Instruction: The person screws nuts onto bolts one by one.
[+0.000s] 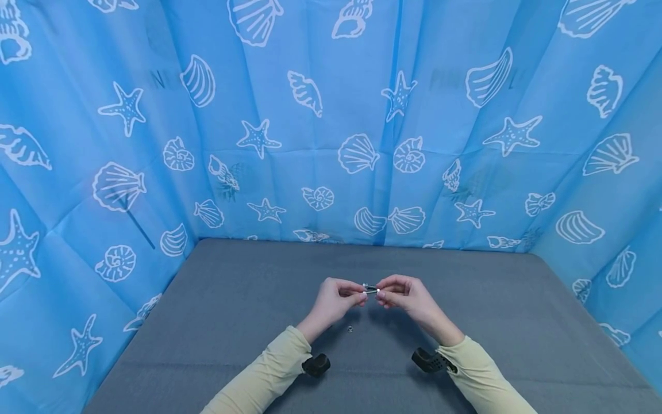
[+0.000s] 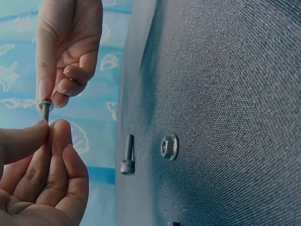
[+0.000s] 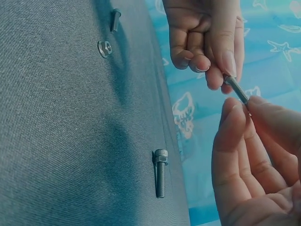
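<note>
My left hand [image 1: 333, 302] pinches a small metal bolt [image 3: 238, 89] at one end, between thumb and fingertips. From the other side my right hand [image 1: 411, 296] pinches a flange nut [image 2: 45, 103] at the bolt's opposite end, mostly covered by the fingertips. The threaded shank shows between the two hands, above the table. On the cloth below lie a loose flange nut [image 2: 170, 147] and a socket-head bolt [image 2: 128, 155]. In the right wrist view, a bolt [image 3: 161, 174] with a nut close under its head lies nearer my right hand, and another bolt [image 3: 115, 20] lies farther up.
A grey cloth covers the table [image 1: 269, 270]. Blue curtains [image 1: 320, 161] with white shells and starfish hang around its back and sides. Black wrist devices [image 1: 316, 365] sit at both sleeve cuffs.
</note>
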Demonstrator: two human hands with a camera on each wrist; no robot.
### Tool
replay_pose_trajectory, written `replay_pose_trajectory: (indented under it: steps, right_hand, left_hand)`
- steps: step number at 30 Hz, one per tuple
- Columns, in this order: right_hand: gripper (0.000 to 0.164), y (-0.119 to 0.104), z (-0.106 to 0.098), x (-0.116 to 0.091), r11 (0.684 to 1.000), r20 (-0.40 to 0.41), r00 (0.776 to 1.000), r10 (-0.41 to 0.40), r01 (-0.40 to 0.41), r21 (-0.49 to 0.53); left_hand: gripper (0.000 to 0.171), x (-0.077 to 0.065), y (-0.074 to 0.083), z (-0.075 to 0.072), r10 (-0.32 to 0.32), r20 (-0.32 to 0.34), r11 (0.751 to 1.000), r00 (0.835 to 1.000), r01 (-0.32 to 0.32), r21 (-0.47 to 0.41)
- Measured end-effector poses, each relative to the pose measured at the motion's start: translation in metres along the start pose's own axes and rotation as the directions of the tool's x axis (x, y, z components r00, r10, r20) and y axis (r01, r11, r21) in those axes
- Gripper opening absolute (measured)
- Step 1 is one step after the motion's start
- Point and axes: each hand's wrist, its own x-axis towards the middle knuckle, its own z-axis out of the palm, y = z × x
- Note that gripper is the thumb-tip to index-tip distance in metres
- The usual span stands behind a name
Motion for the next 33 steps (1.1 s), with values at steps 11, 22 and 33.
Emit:
replay_pose_trajectory:
  steps: [11,22,33]
  right_hand:
    - [0.034,-0.0042,0.0042,-0.0024,0.997,-0.03,0.999,0.031,-0.033,-0.077]
    - [0.037,-0.0038,0.0043,-0.0006,1.0,-0.019,1.0,0.012,-0.012,-0.017]
    - [0.038,0.0018,0.0046,-0.0019,1.0,-0.039,0.999,0.022,-0.022,-0.002]
  left_hand:
    - [0.016,-0.0001,0.0001,0.0007,-0.007,-0.004,1.0,1.0,0.007,0.016]
    - [0.017,0.0024,-0.0018,0.0009,0.002,0.0,1.0,1.0,-0.002,0.006]
    - [0.017,0.0005,-0.0015,0.001,0.005,-0.012,1.0,1.0,-0.005,0.007]
